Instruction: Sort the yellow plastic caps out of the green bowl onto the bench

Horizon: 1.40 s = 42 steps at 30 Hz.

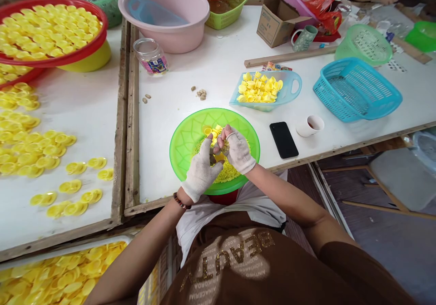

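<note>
My left hand (202, 169) and my right hand (236, 150), both in white gloves with bare fingertips, meet above a round green basin (182, 137). Small yellow-green pellets (227, 173) cover part of the basin's bottom, and several yellow plastic caps (213, 131) lie among them toward the far side. The right fingertips are pinched together. The left fingers curl close beside them, thumb toward me. Whatever sits between the fingers is too small and covered to make out. Beyond the basin, a light-blue scoop (289, 94) holds a heap of yellow cup-shaped caps (259, 88).
A black phone (284, 140), a paper cup (310, 125) and a blue basket (357, 89) stand to the right. Peanuts (201, 94), a clear jar (151, 56) and a pink tub (165, 32) lie farther back. Yellow pieces (30, 153) cover the left table, whose wooden edge (120, 114) runs alongside.
</note>
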Motion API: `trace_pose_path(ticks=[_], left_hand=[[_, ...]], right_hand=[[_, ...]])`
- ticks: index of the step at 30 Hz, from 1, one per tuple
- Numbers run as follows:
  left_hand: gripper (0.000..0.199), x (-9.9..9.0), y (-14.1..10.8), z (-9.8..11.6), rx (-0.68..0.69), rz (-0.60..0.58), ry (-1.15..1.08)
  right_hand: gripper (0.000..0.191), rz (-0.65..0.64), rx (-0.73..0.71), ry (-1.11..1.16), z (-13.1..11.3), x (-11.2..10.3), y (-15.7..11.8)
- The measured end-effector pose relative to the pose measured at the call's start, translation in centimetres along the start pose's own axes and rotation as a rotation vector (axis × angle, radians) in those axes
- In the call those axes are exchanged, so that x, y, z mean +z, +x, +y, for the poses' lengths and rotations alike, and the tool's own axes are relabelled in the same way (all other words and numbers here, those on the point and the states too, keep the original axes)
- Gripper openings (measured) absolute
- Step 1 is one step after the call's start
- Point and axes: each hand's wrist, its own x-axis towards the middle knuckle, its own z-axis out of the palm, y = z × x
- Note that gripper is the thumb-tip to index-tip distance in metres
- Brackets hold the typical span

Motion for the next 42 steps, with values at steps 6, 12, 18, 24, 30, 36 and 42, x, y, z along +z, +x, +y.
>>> trace_pose_path(ticks=[6,12,18,24,30,36,42], left_hand=[[0.076,0.2,-0.1,-0.1,0.06,-0.013,-0.034],[0.058,-1.4,-0.9,-0.1,0.15,0.021,0.058],[0.061,-2.7,-0.6,-0.9,0.104,-0.052,0.139],[0.067,-1.9,-0.4,-0.1,0.195,-0.015,0.138],[0.062,-2.3,-0.8,-0.4,0.148,0.021,0.072],[0.057,-2.0,-1.1,-0.6,0.171,0.019,0.1],[0.059,-2.1,-1.4,-0.6,0.164,-0.003,0.143]], right_hand=[[0.04,0.172,0.286,0.314,-0.7,-0.8,1.1],[0.039,0.167,0.338,0.316,-2.3,-2.4,1.4],[0.038,-0.032,0.2,-0.484,-2.9,-3.0,0.3],[0.03,-0.324,0.016,-1.058,-1.6,-2.7,-1.0],[0.007,-0.404,0.092,-0.94,-2.9,-3.6,-0.9],[0.021,-0.394,-0.041,-1.029,-2.1,-3.4,-1.1],[0.004,-0.387,0.049,-0.916,-2.5,-4.0,-0.8]])
